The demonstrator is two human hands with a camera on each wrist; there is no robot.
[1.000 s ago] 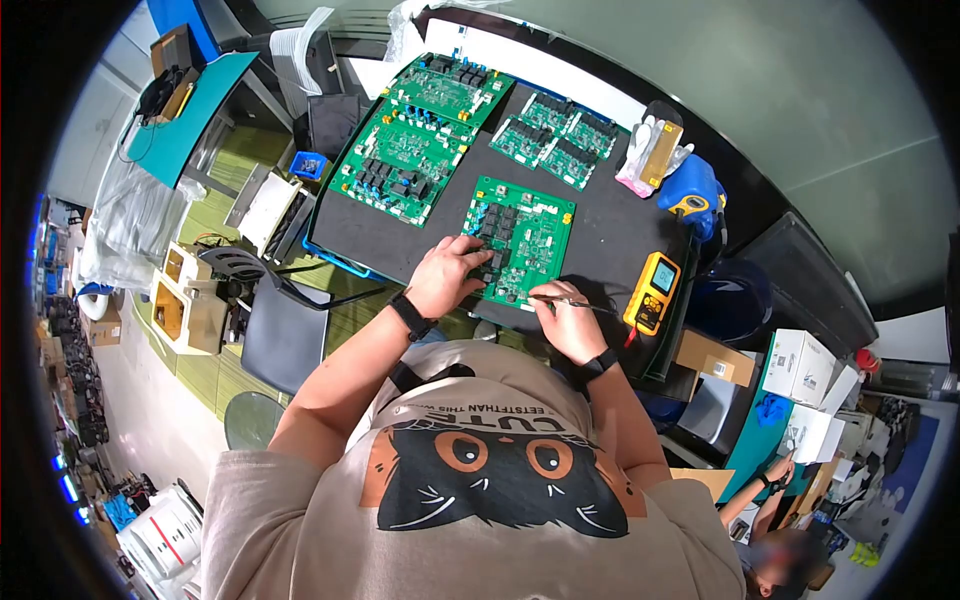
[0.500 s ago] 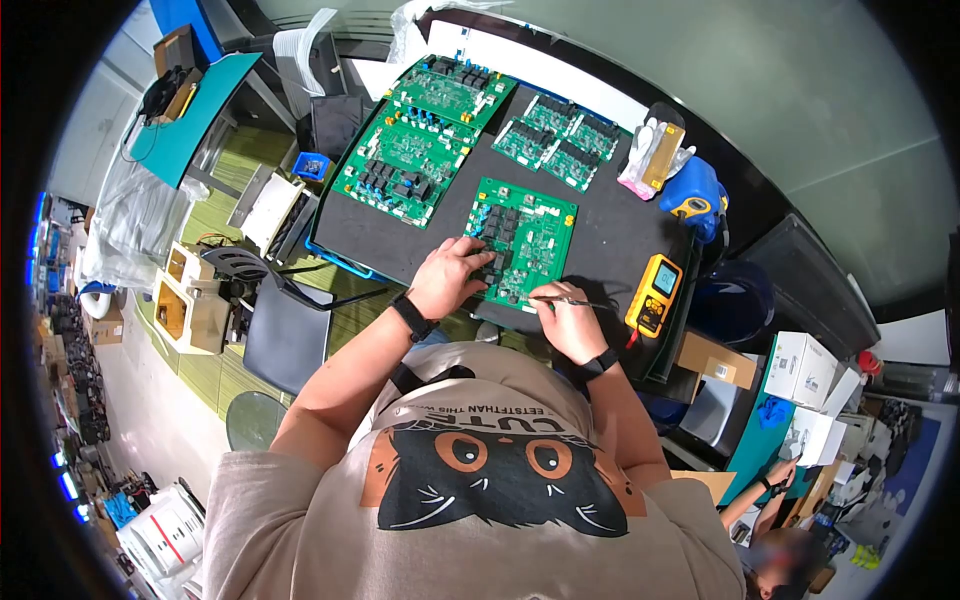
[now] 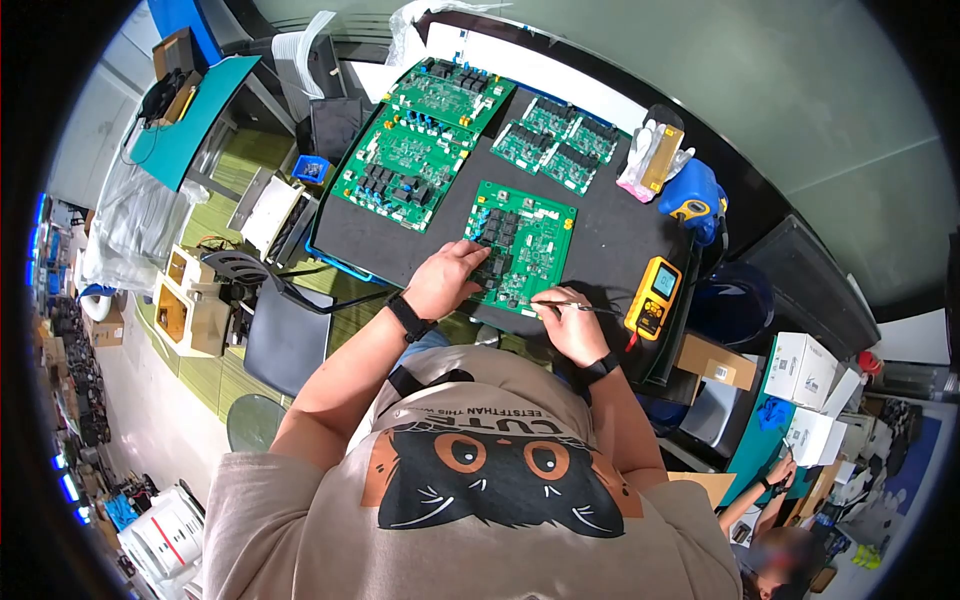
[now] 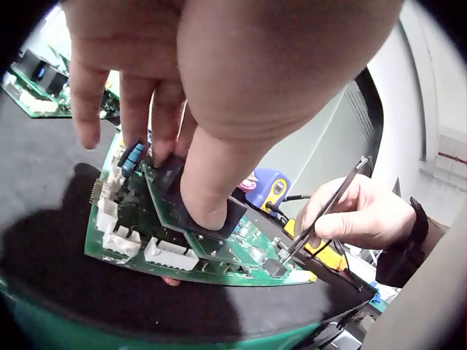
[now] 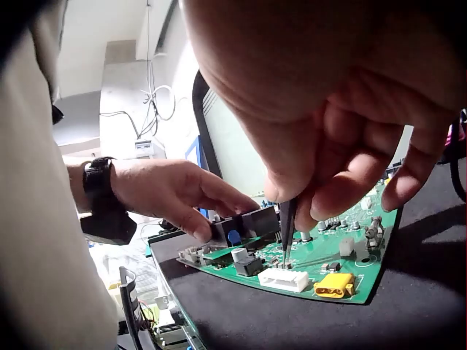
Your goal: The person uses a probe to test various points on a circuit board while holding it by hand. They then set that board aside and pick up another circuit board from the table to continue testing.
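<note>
A green circuit board [image 3: 540, 245] lies on the dark mat, its near edge beside both hands. The left hand [image 3: 445, 278] rests on the black components at the board's left side; in the left wrist view its thumb [image 4: 204, 200] presses on a black block. Between thumb and fingers, the right hand [image 3: 572, 325] pinches dark tweezers [image 5: 289, 226]. Their tips touch down among small parts near the board's edge, close to a white connector [image 5: 284, 280] and a yellow connector [image 5: 336, 285]. Whether the tips hold a part cannot be told.
Larger green boards [image 3: 405, 160] lie at the mat's left, smaller boards [image 3: 572, 165] at the back. A yellow meter [image 3: 654, 297], a blue tool [image 3: 690, 195] and gloves [image 3: 640, 160] lie at the right. Another person's arms [image 3: 770, 490] show at lower right.
The board and the right hand with the tweezers have shifted very slightly toward the wearer. The left hand stays on the board.
</note>
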